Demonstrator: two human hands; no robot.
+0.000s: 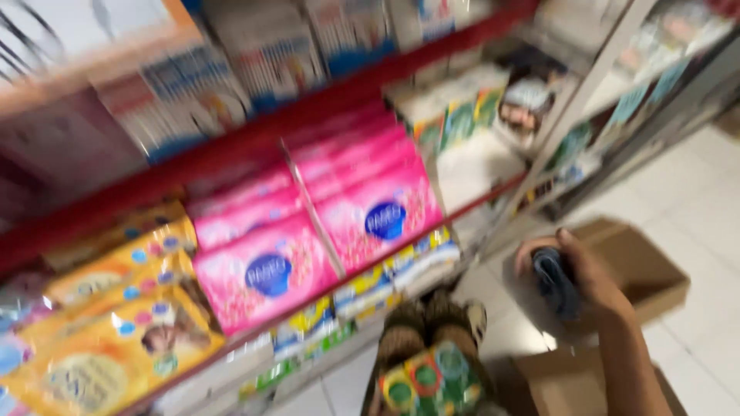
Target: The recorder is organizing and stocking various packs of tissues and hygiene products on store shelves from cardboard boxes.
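A dark blue thing in my right hand

My right hand is wrapped around a dark blue thing. I think it is a small soft pack or a folded cloth, but the picture is too blurry for me to tell which. It stands almost straight up in my grip. My fingers curl over its top and my thumb lies along its side. Its bottom end sticks out below my palm. I hold it up in the air, above the brown cardboard box on the floor.
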